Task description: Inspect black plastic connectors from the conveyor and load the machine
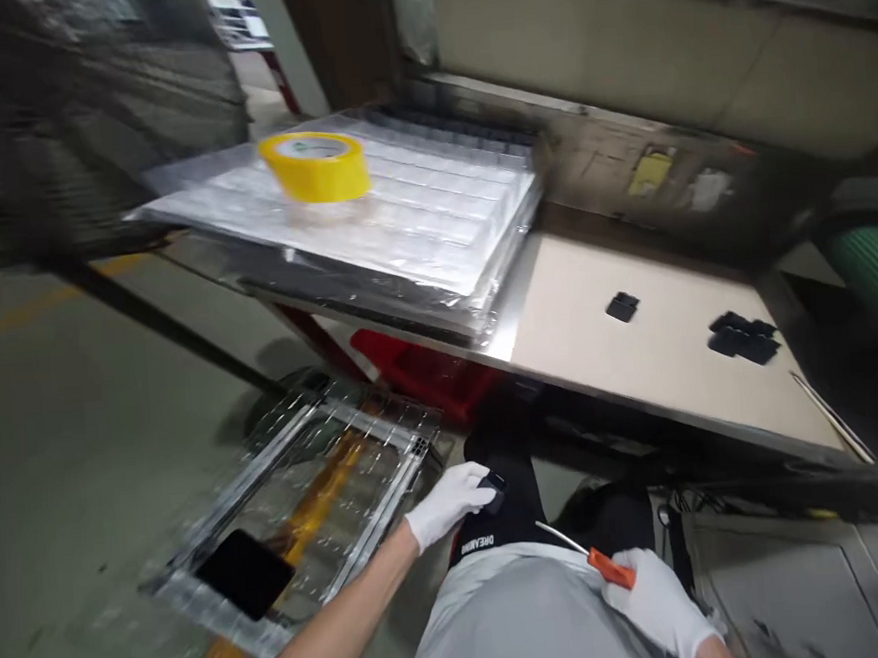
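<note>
Two gloved hands (445, 504) (658, 604), one screwdriver (611, 567)

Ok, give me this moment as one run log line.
Left hand: gloved, holding small black part | Right hand: gloved, holding orange screwdriver | Nearby: yellow tape roll on plastic trays

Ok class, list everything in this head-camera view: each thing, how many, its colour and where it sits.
packing tape roll: one, yellow, on the stacked trays
plastic trays: a stack, clear, on the workbench
workbench: one, beige top with steel edge, ahead
small parts: several, black, on the beige top
plastic crate: one, red, under the workbench
floor tray: one, clear, on the floor, left
square pad: one, black, on the floor tray
screwdriver: one, orange handle, in the right hand
small part: one, black, in the left hand
left hand: white glove
right hand: white glove
</note>
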`<state>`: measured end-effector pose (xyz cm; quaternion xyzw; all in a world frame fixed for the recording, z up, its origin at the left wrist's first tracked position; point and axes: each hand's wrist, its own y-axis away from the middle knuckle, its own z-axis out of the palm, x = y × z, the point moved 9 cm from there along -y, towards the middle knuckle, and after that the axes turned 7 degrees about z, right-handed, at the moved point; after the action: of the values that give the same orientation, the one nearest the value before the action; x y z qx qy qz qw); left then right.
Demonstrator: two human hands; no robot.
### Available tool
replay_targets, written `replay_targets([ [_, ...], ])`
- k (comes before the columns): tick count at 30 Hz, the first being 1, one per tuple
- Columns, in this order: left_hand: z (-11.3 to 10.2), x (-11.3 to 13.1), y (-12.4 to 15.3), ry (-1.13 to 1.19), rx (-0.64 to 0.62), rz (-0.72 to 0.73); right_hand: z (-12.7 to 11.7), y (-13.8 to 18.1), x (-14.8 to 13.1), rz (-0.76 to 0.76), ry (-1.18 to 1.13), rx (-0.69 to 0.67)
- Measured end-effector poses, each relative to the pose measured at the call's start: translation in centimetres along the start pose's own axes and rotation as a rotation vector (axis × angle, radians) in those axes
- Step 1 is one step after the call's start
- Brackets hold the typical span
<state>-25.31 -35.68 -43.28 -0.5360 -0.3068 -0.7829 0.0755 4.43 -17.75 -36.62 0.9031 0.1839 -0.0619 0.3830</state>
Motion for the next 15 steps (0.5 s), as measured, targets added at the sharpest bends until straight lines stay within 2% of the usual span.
replay_targets([
  [3, 1.3, 0.6, 0.5, 0.062, -0.131, -0.036, -0.6, 0.9, -1.1, 0.013, -0.006, -0.013],
  [9, 3.6, 0.4, 1.4, 0.002, -0.285, -0.113, -0.4, 2.2, -0.5, 0.075, -0.024, -0.061],
  [15, 3.1, 0.0, 1.3, -0.228, -0.317, -0.153, -0.8, 2.7, -0.9, 0.067, 0.023, -0.059],
])
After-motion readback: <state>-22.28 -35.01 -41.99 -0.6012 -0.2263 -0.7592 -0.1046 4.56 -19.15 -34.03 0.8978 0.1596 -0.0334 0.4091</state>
